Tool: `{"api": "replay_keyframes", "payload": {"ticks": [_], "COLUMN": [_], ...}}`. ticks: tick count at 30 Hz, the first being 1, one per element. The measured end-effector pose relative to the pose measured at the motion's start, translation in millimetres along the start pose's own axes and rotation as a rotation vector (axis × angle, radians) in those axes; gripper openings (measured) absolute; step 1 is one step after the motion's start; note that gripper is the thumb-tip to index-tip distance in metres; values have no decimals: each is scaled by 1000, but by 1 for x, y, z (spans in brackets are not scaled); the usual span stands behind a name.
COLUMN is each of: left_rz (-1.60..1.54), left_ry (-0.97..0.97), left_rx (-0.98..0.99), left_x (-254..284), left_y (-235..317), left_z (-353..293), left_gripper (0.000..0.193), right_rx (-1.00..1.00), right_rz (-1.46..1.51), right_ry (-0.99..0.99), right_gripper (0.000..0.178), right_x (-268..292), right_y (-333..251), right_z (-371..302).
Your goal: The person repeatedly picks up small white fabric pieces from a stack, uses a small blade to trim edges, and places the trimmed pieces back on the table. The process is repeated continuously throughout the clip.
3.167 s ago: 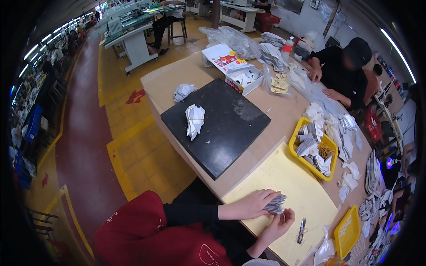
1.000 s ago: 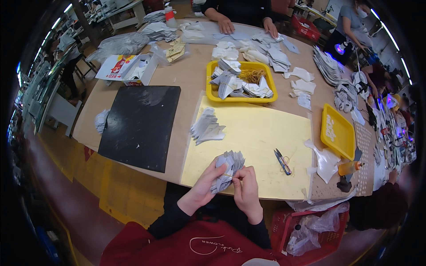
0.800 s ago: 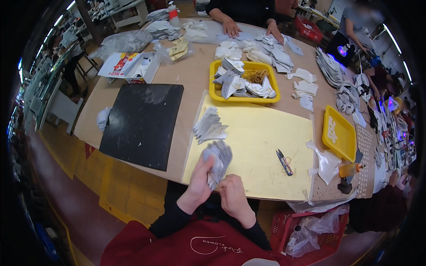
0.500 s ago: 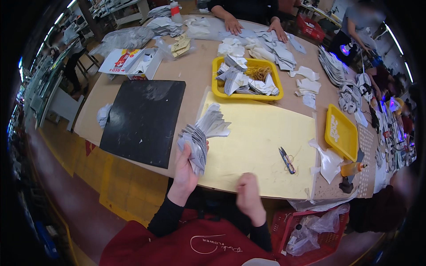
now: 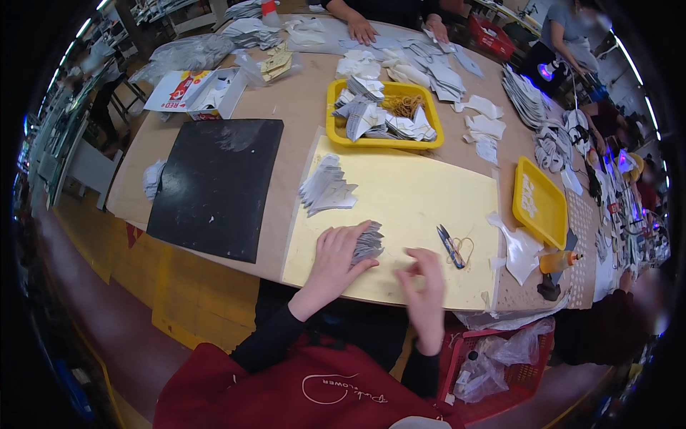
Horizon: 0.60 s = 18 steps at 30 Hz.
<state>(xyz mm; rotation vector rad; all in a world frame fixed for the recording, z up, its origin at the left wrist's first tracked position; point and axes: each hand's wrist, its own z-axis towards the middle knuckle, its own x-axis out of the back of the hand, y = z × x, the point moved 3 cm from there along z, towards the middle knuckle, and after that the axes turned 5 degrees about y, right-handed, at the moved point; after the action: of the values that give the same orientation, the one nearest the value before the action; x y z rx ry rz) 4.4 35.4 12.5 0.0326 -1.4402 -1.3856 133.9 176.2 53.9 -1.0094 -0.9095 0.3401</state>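
My left hand [image 5: 336, 259] is closed around a small stack of grey cut pieces [image 5: 369, 243], thumb on the near side and fingers over the far side. It rests low over the yellow sheet [image 5: 407, 186] in front of me. To its right, my right hand [image 5: 424, 289] hovers near the sheet's front edge, fingers bent and apart, with nothing visible in it. Beyond my left hand lies a fanned stack of grey-white cut pieces [image 5: 329, 187]. Dark snips [image 5: 449, 247] lie on the sheet to the right, with a loose rubber band [image 5: 464, 250] beside them.
A yellow tray [image 5: 386, 143] of cut pieces and rubber bands stands beyond the sheet. A black board [image 5: 214, 189] is at left, a second yellow tray [image 5: 541, 214] and an orange bottle [image 5: 560, 262] at right. Below the table is a red basket [image 5: 525, 390]. Across it, a person's hands [image 5: 363, 30] touch pieces.
My left hand has turned and come down to the yellow sheet with its stack, which it held upright before. My right hand has gone from a blurred fist to spread fingers. The view has shifted slightly.
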Motion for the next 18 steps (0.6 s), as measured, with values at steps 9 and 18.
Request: {"api": "replay_keyframes", "payload": {"ticks": [9,18], "left_rz": [22,46], "left_ry": [-30,-55], "left_rx": [-44,-54], "left_x": [7,4], "left_y": [-5,-8], "left_z": [2,3], "left_gripper": [94,90], "right_rx": [-17,-215], "right_rz": [171,303], "right_ry": [76,30], "right_gripper": [26,11], "right_x": [-45,5], "right_y": [17,58], "right_z": [1,2]}}
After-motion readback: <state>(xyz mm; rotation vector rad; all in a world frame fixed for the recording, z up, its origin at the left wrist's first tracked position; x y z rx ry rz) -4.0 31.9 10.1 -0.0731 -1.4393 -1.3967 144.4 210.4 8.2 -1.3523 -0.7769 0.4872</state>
